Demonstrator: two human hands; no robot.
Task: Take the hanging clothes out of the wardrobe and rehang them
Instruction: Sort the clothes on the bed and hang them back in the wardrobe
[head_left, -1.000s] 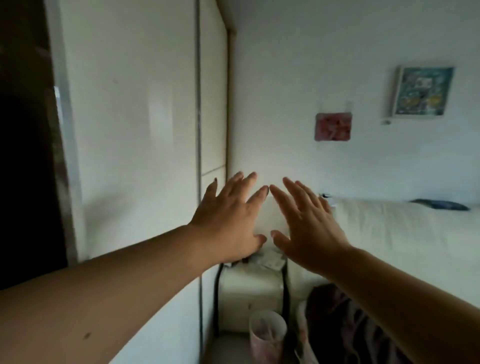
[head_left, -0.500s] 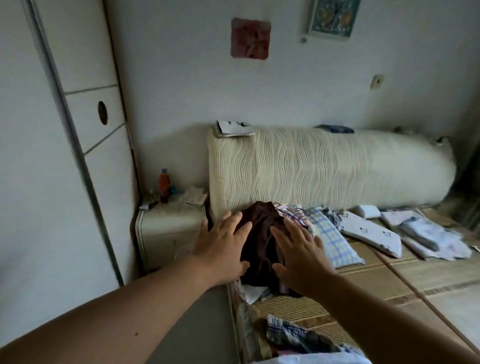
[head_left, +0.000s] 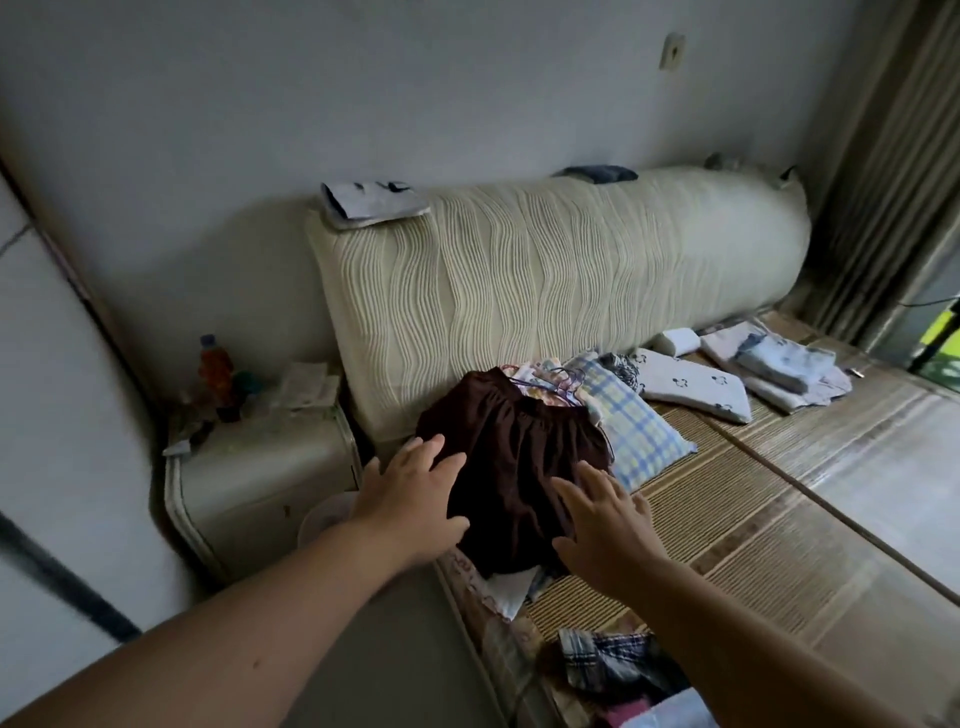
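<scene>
Both hands flat, fingers spread, over the brown garment (head_left: 519, 457) on the near corner of the bed (head_left: 753, 519).

The garment lies bunched in a heap at the foot of the headboard (head_left: 571, 270), and its shape is hard to read. The left hand (head_left: 410, 493) covers its left edge and the right hand (head_left: 602, 519) its lower right edge; touching or hovering, cannot tell. Thin hangers (head_left: 558, 384) poke out at its top, over pale patterned cloth that is mostly buried. A checked pillow (head_left: 634, 431) is just beside it on the right, with folded cloths (head_left: 769, 364) further along. Left of the bed stands a nightstand (head_left: 260, 467) with a blurred bottle (head_left: 214, 364). A plaid cloth (head_left: 608, 660) is cut off at the bottom. Only a blurred strip of the wardrobe (head_left: 31, 415) shows at the left.
</scene>
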